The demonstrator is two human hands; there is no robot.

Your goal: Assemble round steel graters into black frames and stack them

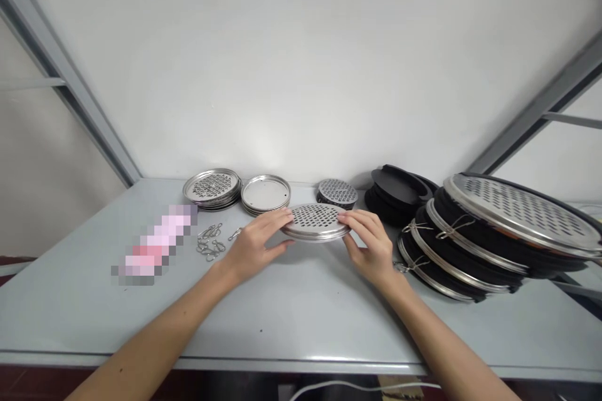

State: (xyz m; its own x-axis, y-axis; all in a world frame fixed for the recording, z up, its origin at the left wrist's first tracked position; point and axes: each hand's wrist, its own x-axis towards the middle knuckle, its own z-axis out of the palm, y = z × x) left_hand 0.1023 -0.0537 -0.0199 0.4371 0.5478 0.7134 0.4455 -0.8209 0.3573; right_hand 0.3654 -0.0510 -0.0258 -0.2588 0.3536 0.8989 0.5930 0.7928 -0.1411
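Observation:
Between both hands is a round perforated metal grater disc (316, 218) with a rimmed metal edge, held above the table roughly level. My left hand (258, 239) grips its left edge, fingertips on top and thumb low at the side. On the opposite edge, my right hand (369, 241) has its fingers over the rim and its thumb beneath. A stack of rimmed metal plates (266, 193) stands just behind my left hand. Small looped wire clips (210, 242) lie in a loose group to its left.
Perforated discs (211, 187) are stacked at the back left, smaller ones (337, 191) at back centre. Black round trays (399, 188) and a tall leaning pile of tied black-and-metal assemblies (475, 244) stand right. A blurred-out pink item (157, 244) lies left on the grey table (291, 319).

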